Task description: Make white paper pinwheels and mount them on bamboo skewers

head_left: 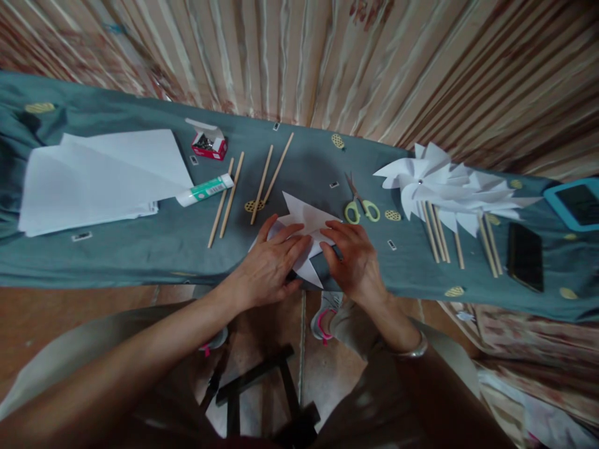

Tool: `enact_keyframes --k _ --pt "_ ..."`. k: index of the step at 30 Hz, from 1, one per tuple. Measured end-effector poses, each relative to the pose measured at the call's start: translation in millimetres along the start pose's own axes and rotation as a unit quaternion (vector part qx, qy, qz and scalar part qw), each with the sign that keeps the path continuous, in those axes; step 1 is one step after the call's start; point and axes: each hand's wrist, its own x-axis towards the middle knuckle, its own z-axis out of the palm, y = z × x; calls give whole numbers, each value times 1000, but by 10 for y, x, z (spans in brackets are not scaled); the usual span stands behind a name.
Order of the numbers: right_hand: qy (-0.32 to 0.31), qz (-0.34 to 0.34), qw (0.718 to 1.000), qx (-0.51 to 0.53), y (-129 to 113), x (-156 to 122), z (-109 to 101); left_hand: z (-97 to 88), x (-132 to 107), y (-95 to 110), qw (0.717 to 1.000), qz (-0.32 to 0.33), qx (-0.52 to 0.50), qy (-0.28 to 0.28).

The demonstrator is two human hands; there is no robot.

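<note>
A white paper pinwheel (306, 215) with pointed blades lies at the table's front edge, partly covered by both hands. My left hand (269, 262) rests on its left side, fingers spread and pressing the paper flat. My right hand (353, 259) is at its right side, fingers bent, with a blade's edge between thumb and fingers. The centre of the pinwheel is partly hidden by fingertips. Just beyond my right hand lie scissors (358, 202) with light green handles, blades pointing away. Wooden sticks (274, 171) lie beyond my left hand.
Left on the cloth-covered table (140, 252) are a stack of white paper (103, 168), a glue tube (206, 189) and an open red box of small metal pieces (209, 144). Finished pinwheels (430, 178) on sticks, a phone (525, 257) and a blue-framed device (578, 202) lie right.
</note>
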Motion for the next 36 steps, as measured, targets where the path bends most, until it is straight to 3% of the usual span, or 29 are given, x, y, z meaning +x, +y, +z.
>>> enact_keyframes --k 7,14,19,26,32,36 --pt "18 17 1000 -13 197 91 11 6 -13 3 1000 -4 19 -19" --pt "-51 -12 996 -77 248 331 115 -3 13 -45 1000 -9 5 -18" --pt "-47 -8 997 -68 234 433 77 8 6 -67 1000 2 -6 1" --pt "-55 147 982 101 290 503 -17 -53 -77 -83 1000 -6 -1 10" --pt "-40 217 932 288 414 392 37 -151 -184 -147 999 -37 9 16" --pt "2 259 890 375 432 269 81 -199 -255 -169 998 -59 3 37"
